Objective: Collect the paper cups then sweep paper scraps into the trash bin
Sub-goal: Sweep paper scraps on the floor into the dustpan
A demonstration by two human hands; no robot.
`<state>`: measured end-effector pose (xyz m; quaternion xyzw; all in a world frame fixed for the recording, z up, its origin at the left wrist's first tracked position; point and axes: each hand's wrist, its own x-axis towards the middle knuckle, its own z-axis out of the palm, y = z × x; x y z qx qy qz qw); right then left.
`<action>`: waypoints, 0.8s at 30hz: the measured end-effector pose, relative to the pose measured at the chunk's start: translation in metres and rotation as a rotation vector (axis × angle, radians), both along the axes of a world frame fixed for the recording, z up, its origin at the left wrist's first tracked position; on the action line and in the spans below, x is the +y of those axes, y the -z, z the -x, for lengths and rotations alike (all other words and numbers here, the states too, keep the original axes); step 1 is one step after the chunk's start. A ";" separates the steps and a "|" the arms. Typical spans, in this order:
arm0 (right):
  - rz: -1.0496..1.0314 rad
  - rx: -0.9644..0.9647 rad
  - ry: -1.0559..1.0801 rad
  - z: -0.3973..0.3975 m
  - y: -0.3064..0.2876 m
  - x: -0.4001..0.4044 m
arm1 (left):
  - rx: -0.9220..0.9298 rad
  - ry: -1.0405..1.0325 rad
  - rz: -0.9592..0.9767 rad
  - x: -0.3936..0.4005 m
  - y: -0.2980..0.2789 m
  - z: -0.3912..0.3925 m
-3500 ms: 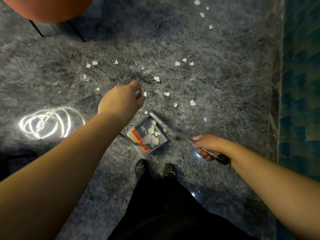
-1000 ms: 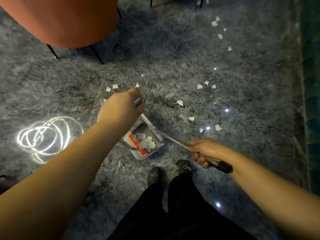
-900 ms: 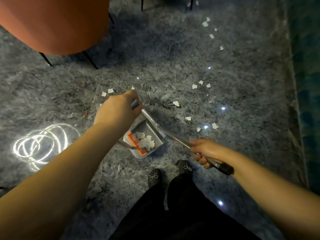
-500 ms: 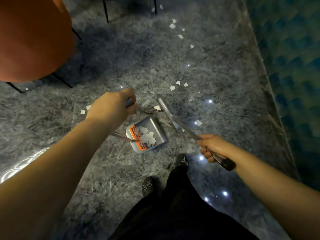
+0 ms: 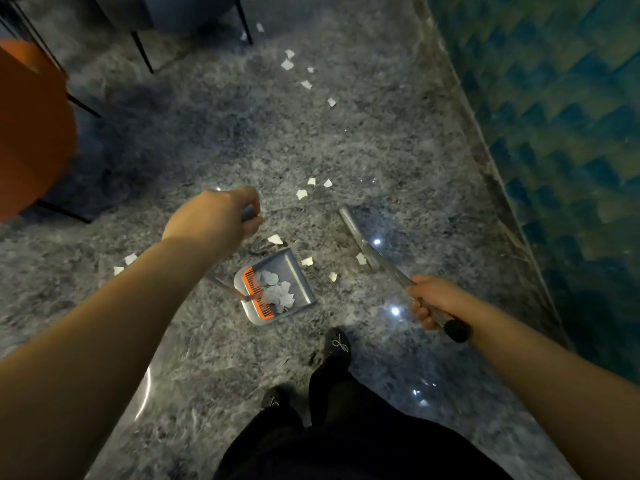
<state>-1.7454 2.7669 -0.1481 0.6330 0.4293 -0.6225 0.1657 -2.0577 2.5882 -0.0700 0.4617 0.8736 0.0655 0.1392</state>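
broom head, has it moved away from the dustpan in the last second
Yes. The broom head was pressed against the dustpan mouth; now it sits apart, out to the pan's right, with loose scraps between them.

No text, label, brand, number or sign can be read anywhere in this view; it is dim and slightly blurred.
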 end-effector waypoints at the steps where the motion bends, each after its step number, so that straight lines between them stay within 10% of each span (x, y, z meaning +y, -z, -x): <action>1: -0.006 -0.002 -0.002 -0.001 0.002 0.006 | -0.002 -0.006 0.007 0.007 -0.001 0.001; 24: 0.210 0.024 -0.182 0.049 0.031 -0.036 | 0.034 0.027 -0.004 0.007 0.005 0.010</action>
